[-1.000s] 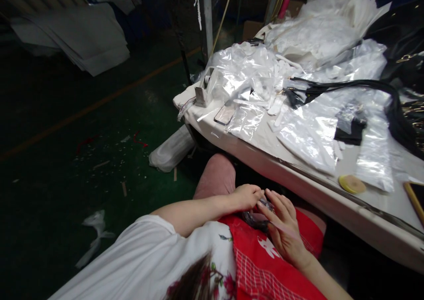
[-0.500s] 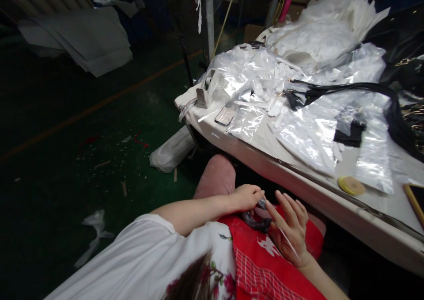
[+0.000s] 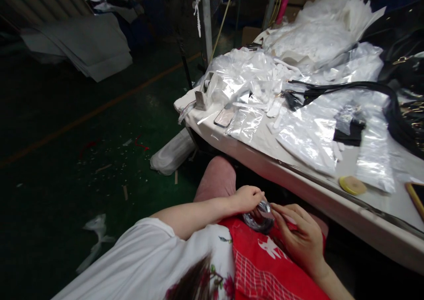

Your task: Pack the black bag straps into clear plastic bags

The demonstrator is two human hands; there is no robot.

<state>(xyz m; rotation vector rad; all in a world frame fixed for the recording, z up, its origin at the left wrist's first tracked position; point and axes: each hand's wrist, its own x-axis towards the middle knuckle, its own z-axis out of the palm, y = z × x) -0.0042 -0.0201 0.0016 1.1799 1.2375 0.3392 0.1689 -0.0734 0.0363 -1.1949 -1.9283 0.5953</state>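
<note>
Over my lap, a dark ring-shaped coil [image 3: 260, 224] with a shiny, clear-looking surface is held in my left hand [image 3: 247, 198]. The fingers of that hand are curled over the coil's upper left side. At the coil's right edge is my right hand [image 3: 300, 233], with thumb and fingertips pinched together. What lies between those fingertips is too small to make out. Beneath both hands is a red apron [image 3: 265, 269] with a white print and a checked part.
A white worktable [image 3: 265, 147] runs along the right, bearing clear plastic bags [image 3: 308, 136], black straps [image 3: 357, 85], a phone [image 3: 224, 117], a yellow tape roll [image 3: 352, 185] and a tape dispenser [image 3: 201, 99]. A wrapped bundle [image 3: 172, 152] lies on the green floor [image 3: 109, 189].
My right hand has gone from spread, raised fingers to a pinch at the coil's right edge. More of the coil shows now. My left hand has kept its hold in nearly the same place.
</note>
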